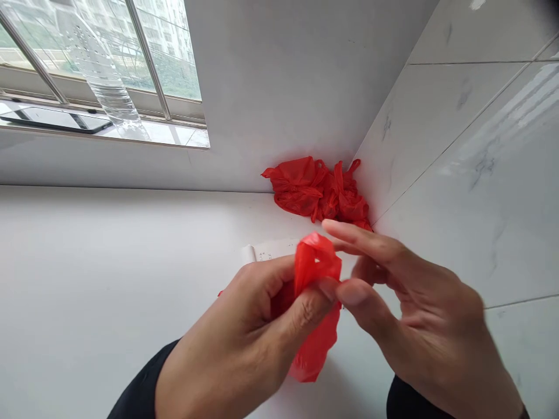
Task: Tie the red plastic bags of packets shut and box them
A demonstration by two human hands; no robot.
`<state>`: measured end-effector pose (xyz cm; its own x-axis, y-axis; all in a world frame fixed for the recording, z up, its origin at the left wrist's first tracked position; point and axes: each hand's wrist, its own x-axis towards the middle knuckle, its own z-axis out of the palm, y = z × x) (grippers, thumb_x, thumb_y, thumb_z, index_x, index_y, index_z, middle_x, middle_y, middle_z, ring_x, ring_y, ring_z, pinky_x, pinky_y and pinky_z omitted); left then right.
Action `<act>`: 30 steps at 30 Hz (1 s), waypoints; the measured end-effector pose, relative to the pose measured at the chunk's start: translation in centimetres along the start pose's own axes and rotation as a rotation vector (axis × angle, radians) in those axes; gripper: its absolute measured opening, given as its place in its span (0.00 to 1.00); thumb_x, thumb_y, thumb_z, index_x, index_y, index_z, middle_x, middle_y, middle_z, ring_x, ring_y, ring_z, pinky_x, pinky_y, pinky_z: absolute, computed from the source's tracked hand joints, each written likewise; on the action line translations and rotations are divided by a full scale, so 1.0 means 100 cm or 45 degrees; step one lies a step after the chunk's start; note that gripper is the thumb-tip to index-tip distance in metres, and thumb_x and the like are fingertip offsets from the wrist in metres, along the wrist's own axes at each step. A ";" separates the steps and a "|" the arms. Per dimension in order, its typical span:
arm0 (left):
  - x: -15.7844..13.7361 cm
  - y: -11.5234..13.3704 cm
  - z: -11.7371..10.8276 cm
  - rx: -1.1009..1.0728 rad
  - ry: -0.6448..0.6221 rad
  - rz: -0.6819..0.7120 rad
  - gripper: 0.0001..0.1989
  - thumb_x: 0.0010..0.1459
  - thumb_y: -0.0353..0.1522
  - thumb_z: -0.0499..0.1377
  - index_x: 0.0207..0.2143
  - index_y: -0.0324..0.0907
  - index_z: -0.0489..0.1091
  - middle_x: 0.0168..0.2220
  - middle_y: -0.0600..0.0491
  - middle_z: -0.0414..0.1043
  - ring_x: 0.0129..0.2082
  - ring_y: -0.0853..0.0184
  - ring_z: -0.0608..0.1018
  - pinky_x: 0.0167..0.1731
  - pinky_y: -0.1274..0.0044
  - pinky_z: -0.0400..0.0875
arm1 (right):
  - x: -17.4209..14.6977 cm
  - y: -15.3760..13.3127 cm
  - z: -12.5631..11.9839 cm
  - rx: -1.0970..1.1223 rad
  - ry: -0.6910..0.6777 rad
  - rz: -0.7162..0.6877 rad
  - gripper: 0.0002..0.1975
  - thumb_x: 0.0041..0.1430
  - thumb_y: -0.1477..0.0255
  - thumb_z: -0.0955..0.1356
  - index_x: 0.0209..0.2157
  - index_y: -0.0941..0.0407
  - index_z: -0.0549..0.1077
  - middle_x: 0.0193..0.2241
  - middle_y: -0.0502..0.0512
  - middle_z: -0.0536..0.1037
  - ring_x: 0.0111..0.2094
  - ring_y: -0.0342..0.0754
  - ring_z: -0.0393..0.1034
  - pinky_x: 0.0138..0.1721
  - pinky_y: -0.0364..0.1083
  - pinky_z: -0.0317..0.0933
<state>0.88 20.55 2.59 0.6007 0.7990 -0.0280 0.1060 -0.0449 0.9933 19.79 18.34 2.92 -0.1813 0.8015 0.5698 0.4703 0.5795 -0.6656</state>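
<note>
A red plastic bag (318,343), gathered into a narrow strip with a loop at its top, is pinched in my left hand (248,337). The thumb presses on its front, and part of the bag is hidden behind the fingers. Close at the right side of the bag is my right hand (419,308), its thumb tip by the left thumb and its fingers spread apart. Against the wall lies a pile of red plastic bags (301,186), beyond both hands.
Behind the hands, a white item with small print (271,249) lies on the white tabletop (109,291), partly covered. A clear water bottle (116,96) and a dark flat device (56,119) rest on the windowsill. Marble-look tiles (480,169) cover the right wall.
</note>
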 end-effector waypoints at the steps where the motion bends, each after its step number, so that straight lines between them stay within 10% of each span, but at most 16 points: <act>1: 0.000 0.000 -0.001 -0.039 0.008 0.014 0.10 0.66 0.31 0.54 0.29 0.43 0.63 0.23 0.61 0.64 0.21 0.75 0.63 0.21 0.83 0.59 | 0.002 0.002 0.000 -0.003 -0.043 0.035 0.21 0.62 0.67 0.72 0.57 0.41 0.72 0.44 0.49 0.81 0.29 0.46 0.74 0.28 0.46 0.74; 8: 0.010 -0.006 -0.006 -0.141 0.130 0.048 0.22 0.69 0.42 0.52 0.22 0.41 0.60 0.19 0.60 0.57 0.18 0.76 0.59 0.19 0.83 0.56 | 0.011 0.004 0.002 0.002 -0.104 0.041 0.08 0.65 0.72 0.69 0.44 0.47 0.78 0.37 0.48 0.79 0.31 0.45 0.73 0.31 0.45 0.72; 15: 0.014 -0.010 -0.021 -0.281 0.240 -0.006 0.13 0.66 0.44 0.55 0.41 0.45 0.70 0.31 0.53 0.73 0.31 0.66 0.76 0.31 0.77 0.71 | 0.013 0.003 0.006 0.070 -0.155 0.070 0.08 0.64 0.74 0.70 0.44 0.50 0.77 0.37 0.48 0.80 0.32 0.43 0.73 0.33 0.43 0.71; 20: 0.010 -0.007 -0.021 -0.166 0.192 0.050 0.07 0.61 0.33 0.62 0.35 0.44 0.65 0.30 0.58 0.68 0.27 0.73 0.69 0.27 0.82 0.65 | 0.016 0.005 0.009 0.156 -0.271 0.170 0.07 0.67 0.72 0.68 0.45 0.51 0.76 0.38 0.48 0.80 0.29 0.42 0.73 0.30 0.43 0.70; 26: 0.005 -0.013 -0.028 0.216 0.193 0.221 0.07 0.59 0.24 0.57 0.34 0.45 0.63 0.30 0.59 0.67 0.27 0.74 0.68 0.27 0.82 0.66 | 0.029 0.025 0.025 0.220 -0.288 0.112 0.16 0.70 0.64 0.65 0.57 0.49 0.71 0.57 0.51 0.73 0.60 0.52 0.64 0.62 0.55 0.59; 30: 0.005 -0.021 -0.036 0.584 0.375 0.369 0.16 0.52 0.18 0.54 0.37 0.48 0.64 0.33 0.62 0.71 0.30 0.74 0.71 0.28 0.82 0.67 | 0.033 0.039 0.036 0.415 -0.468 0.271 0.18 0.73 0.61 0.62 0.58 0.50 0.70 0.47 0.54 0.78 0.49 0.50 0.72 0.52 0.52 0.68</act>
<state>-1.88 23.24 0.84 0.4192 0.8447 0.3329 0.3403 -0.4861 0.8049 17.97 23.76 0.43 -0.4294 0.8712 0.2380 0.2480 0.3671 -0.8965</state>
